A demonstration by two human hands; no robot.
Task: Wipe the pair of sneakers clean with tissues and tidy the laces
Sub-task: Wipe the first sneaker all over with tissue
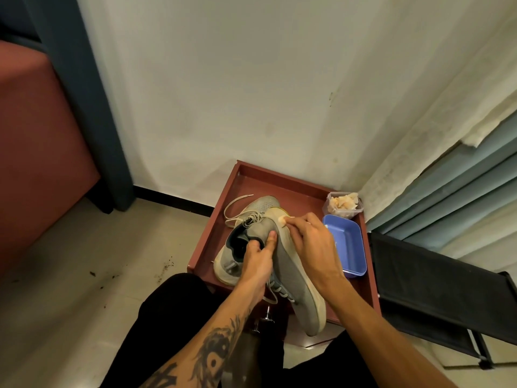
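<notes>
While the pale wall [251,79] fills most of what I can see, a reddish-brown square tray-topped stand [251,175] sits against it near the corner, with grey-blue pleated curtains [447,191] hanging to the right. On the tray stand two grey knit sneakers with cream soles. The nearer grey sneaker [296,278] is tilted on its side, sole edge turned up to the right, its toe reaching past the tray's front edge. The farther grey sneaker [251,217] lies behind it, its off-white laces [235,211] trailing loose over the tray floor. The left hand [257,259], on a tattooed forearm, grips the collar of a sneaker, fingers tucked inside the opening and thumb pressed outside. The right hand [310,242] pinches a small crumpled white tissue [282,219] against the nearer sneaker's sole edge. Beside that hand rests a blue rectangular plastic tub [349,247], and behind it a clear plastic container of crumpled tissues [342,205].
</notes>
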